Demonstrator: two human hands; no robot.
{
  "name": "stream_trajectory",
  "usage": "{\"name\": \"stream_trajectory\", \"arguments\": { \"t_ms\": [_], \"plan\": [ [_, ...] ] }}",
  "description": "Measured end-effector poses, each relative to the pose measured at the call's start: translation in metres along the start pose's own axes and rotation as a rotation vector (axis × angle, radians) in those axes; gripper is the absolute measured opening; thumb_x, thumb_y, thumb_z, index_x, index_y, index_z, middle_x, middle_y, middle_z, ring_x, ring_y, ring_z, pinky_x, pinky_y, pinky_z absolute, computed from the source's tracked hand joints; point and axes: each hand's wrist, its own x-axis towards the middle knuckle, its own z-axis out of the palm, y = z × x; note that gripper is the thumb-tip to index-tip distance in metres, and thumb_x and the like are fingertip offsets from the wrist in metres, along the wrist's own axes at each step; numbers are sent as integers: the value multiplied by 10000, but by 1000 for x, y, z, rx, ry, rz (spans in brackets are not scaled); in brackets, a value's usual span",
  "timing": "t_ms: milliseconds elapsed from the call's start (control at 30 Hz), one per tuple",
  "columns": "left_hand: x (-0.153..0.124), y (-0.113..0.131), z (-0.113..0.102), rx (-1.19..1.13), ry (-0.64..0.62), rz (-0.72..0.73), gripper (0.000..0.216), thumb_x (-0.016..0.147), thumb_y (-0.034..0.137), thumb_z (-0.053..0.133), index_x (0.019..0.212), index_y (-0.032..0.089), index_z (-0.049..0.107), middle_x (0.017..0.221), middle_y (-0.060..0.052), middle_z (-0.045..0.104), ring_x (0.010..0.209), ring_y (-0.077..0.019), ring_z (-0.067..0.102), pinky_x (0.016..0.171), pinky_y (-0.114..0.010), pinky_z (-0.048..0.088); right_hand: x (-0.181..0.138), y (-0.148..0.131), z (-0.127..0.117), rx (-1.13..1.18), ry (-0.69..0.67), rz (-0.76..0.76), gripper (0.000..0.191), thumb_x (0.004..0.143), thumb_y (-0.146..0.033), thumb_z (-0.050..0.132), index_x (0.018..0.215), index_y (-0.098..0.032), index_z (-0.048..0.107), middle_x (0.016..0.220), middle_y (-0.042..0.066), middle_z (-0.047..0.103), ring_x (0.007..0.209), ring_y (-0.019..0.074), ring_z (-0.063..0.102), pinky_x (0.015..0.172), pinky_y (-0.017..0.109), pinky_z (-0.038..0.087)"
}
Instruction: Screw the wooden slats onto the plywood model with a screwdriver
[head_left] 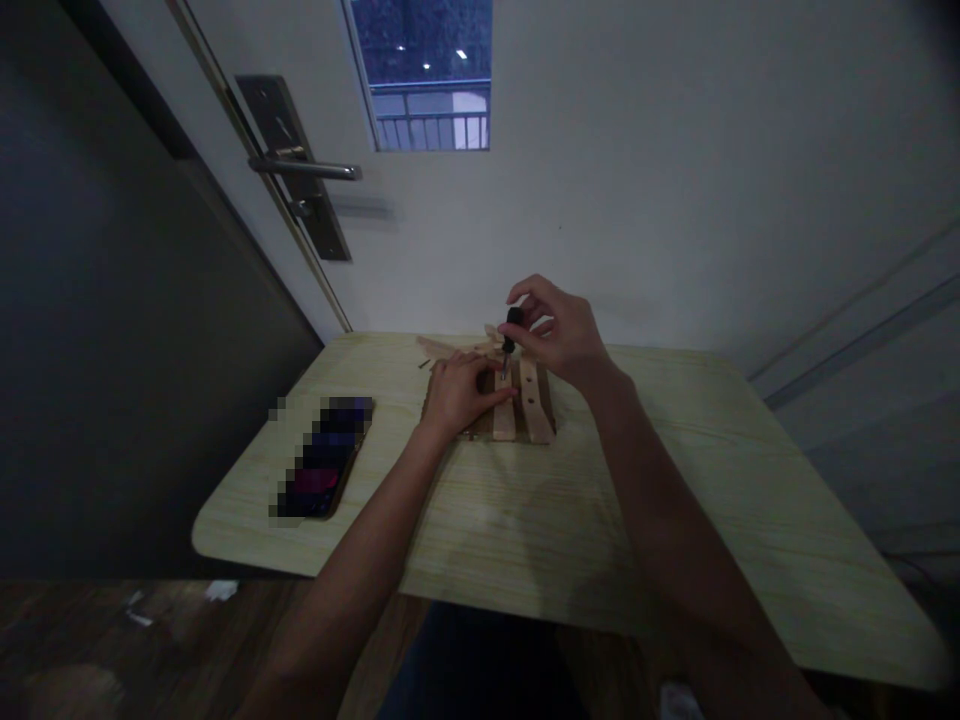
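A small wooden assembly of pale slats (529, 405) lies on the far middle of the light wood table (570, 520). My left hand (459, 392) rests on its left part, fingers curled and pressing it down. My right hand (555, 330) pinches the black handle of a small screwdriver (511, 332), held upright with its tip down on a slat. Loose wooden pieces (450, 348) lie just behind the assembly.
A pixelated dark flat object (324, 458) lies on the table's left side. A white door with a metal lever handle (306, 168) stands behind the table, a dark wall to the left. The table's rounded front edge is near my body.
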Motion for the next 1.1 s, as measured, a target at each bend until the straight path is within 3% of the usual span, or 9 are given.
{"name": "stream_trajectory", "arguments": {
  "t_ms": [133,200,333,467,767,1100],
  "plan": [
    [0,0,0,6,5,17,388,820,498,784,1089,222,737,1089,-78,742,1059,-294,654,939,-443,481,1,2,2,-85,-27,-89,138,864,-304,699,964,-210,687,804,1,618,702,127,588,667,272,525],
    [0,0,0,6,9,22,392,821,498,784,1095,222,737,1089,-80,741,1060,-293,655,938,-441,484,1,3,1,-106,-40,-109,124,887,-294,665,971,-210,699,832,19,629,730,139,602,639,266,529],
    [0,-1,0,-7,11,15,389,815,493,792,1088,221,742,1111,-78,743,1072,-288,655,945,-439,489,-1,3,-2,-89,-70,-108,276,880,-203,587,1131,-198,700,1040,78,686,785,149,636,543,231,540],
    [-1,-2,2,-20,13,14,378,823,481,789,1107,234,747,1147,-66,744,1092,-277,649,965,-440,488,-3,5,-2,-52,-102,-36,353,866,-176,561,1192,-185,698,1129,86,729,817,152,677,602,240,591],
    [0,-1,1,-7,7,2,377,826,476,786,1107,228,753,1139,-78,747,1086,-280,652,975,-449,489,-1,6,-1,5,-96,22,302,864,-277,641,1146,-204,722,1062,73,748,790,158,686,623,264,599],
    [0,-1,2,16,6,3,397,836,507,764,1118,228,736,1130,-80,740,1077,-288,648,950,-431,482,2,7,5,10,-73,-32,252,843,-429,733,986,-222,712,917,37,704,732,142,637,678,282,561]
  ]
}}
